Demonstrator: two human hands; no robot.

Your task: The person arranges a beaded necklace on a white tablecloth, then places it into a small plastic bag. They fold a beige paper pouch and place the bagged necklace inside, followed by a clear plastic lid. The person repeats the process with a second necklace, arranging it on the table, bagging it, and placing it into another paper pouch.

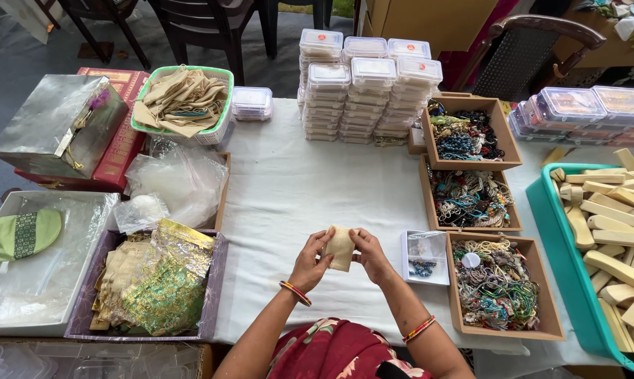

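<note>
Hands, left (310, 261) and right (372, 256), pinch small beige cloth pouch (341, 248).

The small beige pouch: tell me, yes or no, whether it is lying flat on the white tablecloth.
No: both the left hand and right hand hold the small beige pouch up above the tablecloth.

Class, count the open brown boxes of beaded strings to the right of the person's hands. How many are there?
3, in a column on the white cloth: the far box, the middle box, and the near box beside a small clear case. None seems hidden.
</note>
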